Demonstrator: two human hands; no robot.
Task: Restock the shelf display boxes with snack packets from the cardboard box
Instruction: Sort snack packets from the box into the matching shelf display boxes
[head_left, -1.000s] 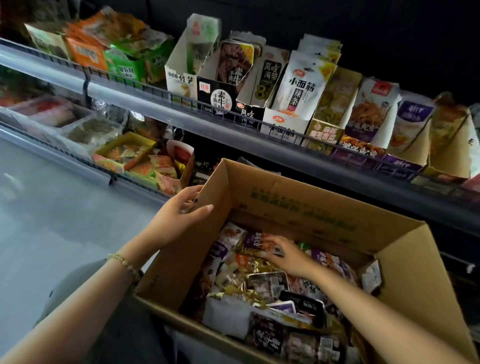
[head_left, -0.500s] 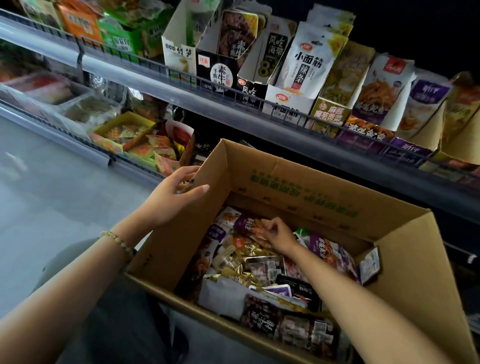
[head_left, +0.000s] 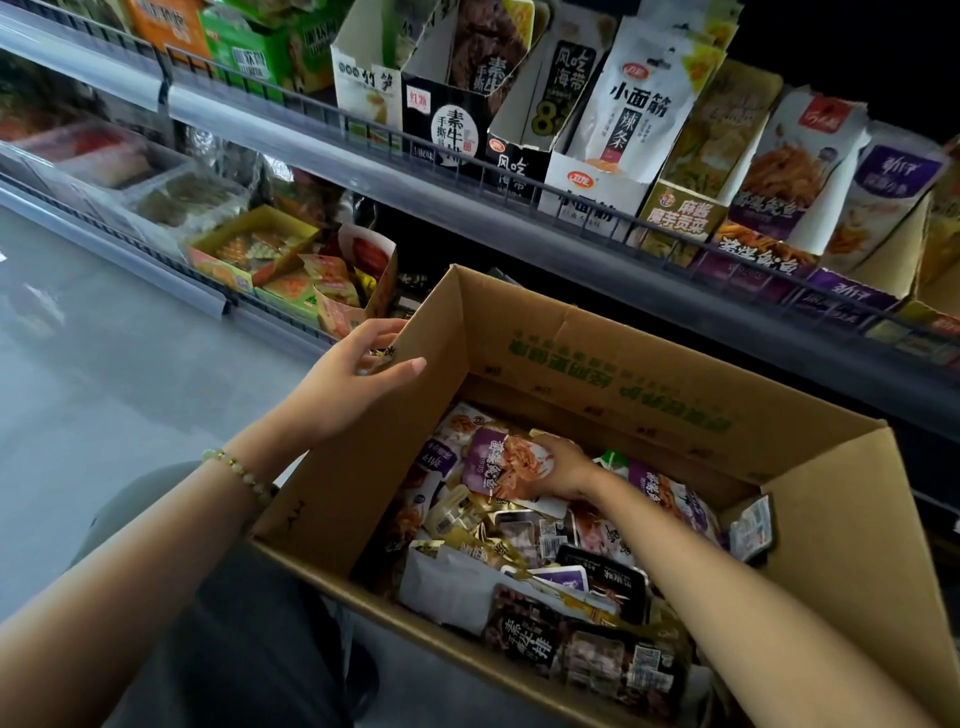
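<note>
Head view: left hand (head_left: 358, 374) grips the wall of the brown cardboard box (head_left: 623, 374), right hand (head_left: 563, 465) curls its fingers round a purple-and-white snack packet (head_left: 498, 462) mid-frame; box heaped full, so most restocking seemingly remains.

- A plain brown cardboard box (head_left: 597, 374) carries green printed lettering on its inner wall.
- A purple-and-white packet (head_left: 493, 462) shows an orange picture at its centre.
- Gold packets (head_left: 467, 519) glint beside black packets (head_left: 524, 642) marked with white characters.
- A bracelet (head_left: 239, 470) alternates pale green beads with small gold ones.
- A white display box (head_left: 587, 182) bears a red-and-yellow logo and black characters.
- A black display box (head_left: 447, 130) has a white disc with black characters.
- A purple display box (head_left: 753, 260) carries pale yellow lettering.
- A yellow tray (head_left: 275, 214) holds orange-patterned sachets.
- A green carton (head_left: 249, 57) wears a white label.
- The floor (head_left: 104, 364) is flat grey.
</note>
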